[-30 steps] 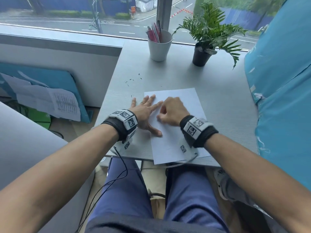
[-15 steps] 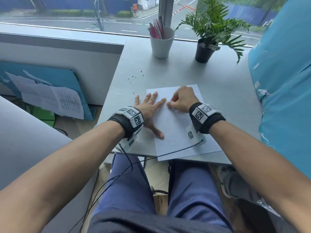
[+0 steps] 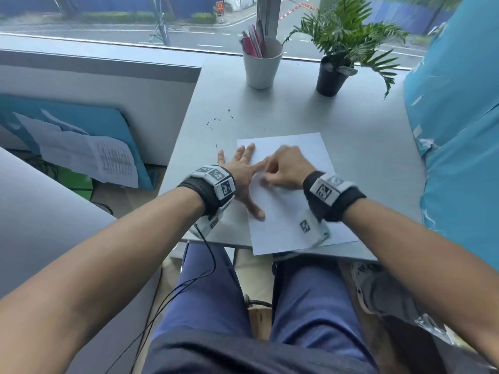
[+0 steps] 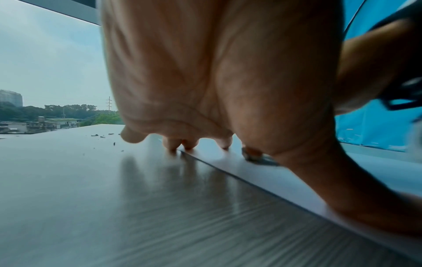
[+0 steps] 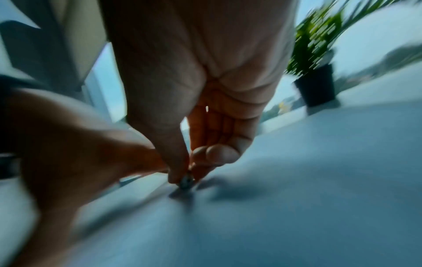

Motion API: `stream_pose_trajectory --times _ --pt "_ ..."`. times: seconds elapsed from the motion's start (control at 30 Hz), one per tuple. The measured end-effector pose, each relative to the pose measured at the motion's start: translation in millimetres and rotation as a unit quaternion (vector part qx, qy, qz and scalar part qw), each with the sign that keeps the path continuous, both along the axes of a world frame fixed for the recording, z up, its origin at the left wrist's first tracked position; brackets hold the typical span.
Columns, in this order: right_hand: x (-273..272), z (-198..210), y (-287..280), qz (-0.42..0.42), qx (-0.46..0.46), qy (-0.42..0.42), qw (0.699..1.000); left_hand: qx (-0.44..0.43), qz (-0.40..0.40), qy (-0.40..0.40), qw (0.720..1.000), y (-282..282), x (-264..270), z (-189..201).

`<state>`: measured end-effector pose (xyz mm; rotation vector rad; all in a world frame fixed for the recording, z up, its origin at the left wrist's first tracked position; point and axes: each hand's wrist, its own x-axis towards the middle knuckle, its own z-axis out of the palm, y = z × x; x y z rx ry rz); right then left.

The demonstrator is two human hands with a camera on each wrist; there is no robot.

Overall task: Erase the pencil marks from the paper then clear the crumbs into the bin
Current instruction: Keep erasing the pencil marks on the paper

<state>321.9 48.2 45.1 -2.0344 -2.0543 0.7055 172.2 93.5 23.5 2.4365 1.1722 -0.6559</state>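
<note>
Paper (image 3: 291, 211) under both hands, crumbs (image 3: 218, 120), cup (image 3: 260, 67), plant (image 3: 348, 36) beyond

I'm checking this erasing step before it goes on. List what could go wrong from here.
1. The paper overhangs the near edge of the table. Only the left hand pins it, flat along its left edge, so hard strokes may crease it or drag it off.
2. The right hand pinches a small eraser at its fingertips; it could slip out.
3. Dark crumbs lie scattered on the table beyond the paper; a careless sweep may push them to the floor.
</note>
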Motion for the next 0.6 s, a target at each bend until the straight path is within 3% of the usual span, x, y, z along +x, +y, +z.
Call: stream_pose_trajectory --times 0.1,0.23,0.37,0.53,0.6 --pt "11.5 3.8 8.6 -0.082 0.043 0.002 0.996 -0.003 0.01 0.009 1.0 -1.9 3.8 2.7" --pt "-17.5 -3.8 -24.3 0.046 -0.025 0.021 0.998 0.002 0.005 0.031 1.0 -1.6 6.8 2.6" --pt "22.1 5.1 7.0 -0.09 0.043 -0.003 0.995 0.002 0.009 0.026 1.0 -1.6 6.5 3.4" --pt "-16.9 0.5 -29.9 0.053 -0.025 0.007 0.998 0.001 0.009 0.028 1.0 0.1 7.4 -1.2" --pt "4.7 4.6 -8.3 -0.042 0.007 0.001 0.999 -0.004 0.014 0.019 1.0 -0.5 7.6 -0.4"
